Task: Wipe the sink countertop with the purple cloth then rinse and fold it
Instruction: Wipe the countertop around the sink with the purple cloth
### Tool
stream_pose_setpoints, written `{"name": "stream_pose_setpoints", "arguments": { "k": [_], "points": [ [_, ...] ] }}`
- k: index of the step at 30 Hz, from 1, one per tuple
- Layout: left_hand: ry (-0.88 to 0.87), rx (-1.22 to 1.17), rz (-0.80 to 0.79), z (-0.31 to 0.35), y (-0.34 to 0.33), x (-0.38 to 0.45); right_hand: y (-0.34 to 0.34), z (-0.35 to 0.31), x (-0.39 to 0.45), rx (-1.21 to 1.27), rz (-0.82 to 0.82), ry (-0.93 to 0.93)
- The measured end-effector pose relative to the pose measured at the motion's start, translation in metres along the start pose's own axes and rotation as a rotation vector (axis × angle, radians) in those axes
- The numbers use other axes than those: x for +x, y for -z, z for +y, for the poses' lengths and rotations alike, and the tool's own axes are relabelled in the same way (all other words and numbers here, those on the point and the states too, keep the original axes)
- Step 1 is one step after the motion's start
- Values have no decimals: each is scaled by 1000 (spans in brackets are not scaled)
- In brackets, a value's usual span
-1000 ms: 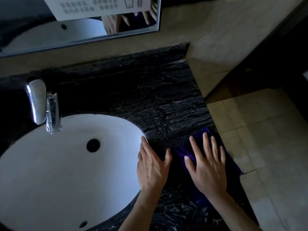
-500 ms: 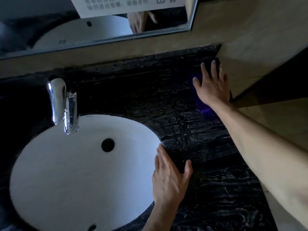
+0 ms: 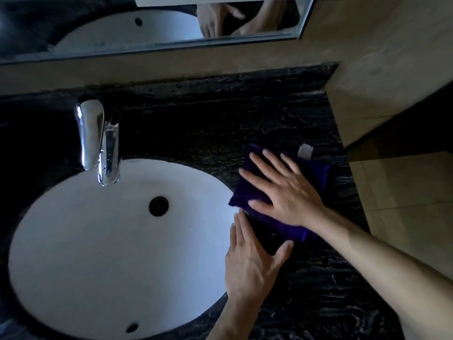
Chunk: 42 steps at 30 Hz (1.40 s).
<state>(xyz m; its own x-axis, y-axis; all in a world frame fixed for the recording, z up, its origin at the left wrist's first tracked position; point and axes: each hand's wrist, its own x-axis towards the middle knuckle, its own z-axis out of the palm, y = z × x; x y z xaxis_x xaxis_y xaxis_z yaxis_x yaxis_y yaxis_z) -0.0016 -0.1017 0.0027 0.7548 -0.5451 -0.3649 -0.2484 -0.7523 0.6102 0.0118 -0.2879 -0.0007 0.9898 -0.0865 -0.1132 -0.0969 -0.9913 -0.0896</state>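
The purple cloth (image 3: 316,175) lies flat on the black marble countertop (image 3: 220,123), just right of the white oval sink (image 3: 98,241). My right hand (image 3: 286,190) presses flat on the cloth, fingers spread and pointing up-left. A white tag (image 3: 305,151) sticks out at the cloth's far edge. My left hand (image 3: 250,261) rests flat at the sink's right rim, fingers extended, its fingertips at the cloth's near edge.
A chrome faucet (image 3: 98,138) stands at the sink's back left. A mirror (image 3: 147,25) runs along the beige wall above. The countertop ends at the right against a beige wall corner (image 3: 367,94), with tiled floor (image 3: 404,204) beyond.
My right hand has dragged the cloth from the far right back corner of the counter toward me and left, to the sink's rim. My left hand has stayed by the rim.
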Motion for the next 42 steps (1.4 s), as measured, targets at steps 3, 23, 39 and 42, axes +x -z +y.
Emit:
{"name": "stream_pose_setpoints", "arguments": {
  "k": [3, 23, 39, 42],
  "points": [
    [9, 8, 5, -1, -1, 3, 8, 28, 64, 7, 23, -56],
    [-49, 77, -159, -46, 8, -14, -1, -38, -7, 2, -7, -31],
    [-49, -95, -122, -48, 21, -7, 11, -26, 141, 67, 64, -289],
    [60, -202, 238, -92, 57, 15, 7, -44, 113, 60, 77, -304]
  ]
}}
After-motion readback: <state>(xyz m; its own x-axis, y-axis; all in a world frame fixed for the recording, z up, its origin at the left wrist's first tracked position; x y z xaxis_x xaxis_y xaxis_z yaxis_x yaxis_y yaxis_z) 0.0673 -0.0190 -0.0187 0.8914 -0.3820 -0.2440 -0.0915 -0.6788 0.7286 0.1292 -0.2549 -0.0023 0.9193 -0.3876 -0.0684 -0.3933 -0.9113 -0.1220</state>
